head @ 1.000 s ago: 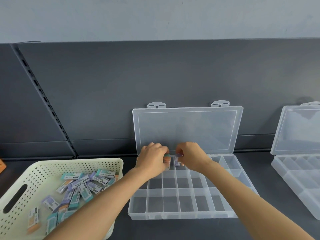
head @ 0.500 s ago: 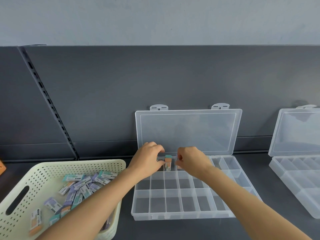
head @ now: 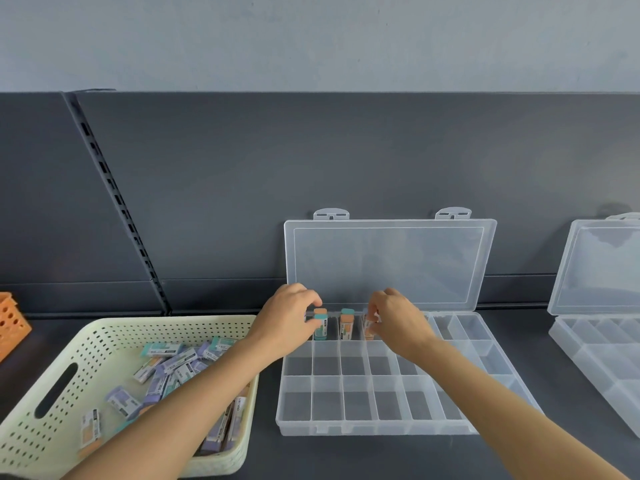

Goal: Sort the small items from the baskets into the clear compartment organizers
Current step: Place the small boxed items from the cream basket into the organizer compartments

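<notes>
A clear compartment organizer (head: 360,427) lies open on the dark shelf, its lid (head: 388,261) leaning on the back panel. Small wrapped erasers stand upright in its back row: a teal-topped one (head: 320,328) and an orange one (head: 346,325). My left hand (head: 287,323) pinches the teal-topped eraser in the back left compartments. My right hand (head: 394,323) holds another eraser (head: 368,328) over a back-row compartment further right. A cream perforated basket (head: 52,386) at the left holds several more erasers (head: 173,365).
A second open clear organizer (head: 602,344) sits at the right edge. An orange perforated holder (head: 10,323) shows at the far left. A slotted upright rail (head: 117,199) runs down the dark back panel.
Both hands have spread apart along the organizer's back row. Erasers now stand visible in separate compartments between them. The camera view has shifted slightly.
</notes>
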Tool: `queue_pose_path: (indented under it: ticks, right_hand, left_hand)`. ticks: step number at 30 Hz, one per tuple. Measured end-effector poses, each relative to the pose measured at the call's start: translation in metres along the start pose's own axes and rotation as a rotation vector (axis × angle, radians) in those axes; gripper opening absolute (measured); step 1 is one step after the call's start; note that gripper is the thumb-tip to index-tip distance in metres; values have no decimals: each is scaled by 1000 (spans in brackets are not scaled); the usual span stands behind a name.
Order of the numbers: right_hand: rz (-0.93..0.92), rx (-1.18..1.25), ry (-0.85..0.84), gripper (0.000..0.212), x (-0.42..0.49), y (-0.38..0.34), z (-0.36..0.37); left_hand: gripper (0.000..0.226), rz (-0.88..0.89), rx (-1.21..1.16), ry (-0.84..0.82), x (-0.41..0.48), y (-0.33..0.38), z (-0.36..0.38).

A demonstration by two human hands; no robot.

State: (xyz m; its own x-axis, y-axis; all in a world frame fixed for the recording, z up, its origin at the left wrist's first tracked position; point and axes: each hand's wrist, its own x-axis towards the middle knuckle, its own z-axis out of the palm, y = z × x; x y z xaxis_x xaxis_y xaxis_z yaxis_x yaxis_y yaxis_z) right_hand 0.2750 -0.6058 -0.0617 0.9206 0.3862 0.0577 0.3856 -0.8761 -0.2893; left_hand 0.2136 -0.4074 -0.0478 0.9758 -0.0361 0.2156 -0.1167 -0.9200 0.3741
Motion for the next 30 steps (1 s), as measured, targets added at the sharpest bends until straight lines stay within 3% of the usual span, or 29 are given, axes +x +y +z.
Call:
queue_pose_path:
  ticks: [3,11,15,18,24,30]
  right_hand:
    - [11,19,4,24,0,1,4]
    - [7,46,-27,15,3,-1,2]
    - [-11,62,-13,38,2,-13,-9]
    - [-81,133,1,52,0,-38,-20]
    - [-242,184,-38,33,-10,-99,-12]
    - [-363,140,-84,32,-17,-147,10]
  left_hand:
    - [29,-9,-8,-1,-2,-2,-2]
    - [23,-16,5,9,-13,-10,-7]
    - [18,-3,12,46,-20,-18,-15]
    - [28,-5,18,41,-29,-25,-28]
    - [36,-61,21,27,-57,-58,-54]
    - [34,-110,32,-20,-89,-97,-71]
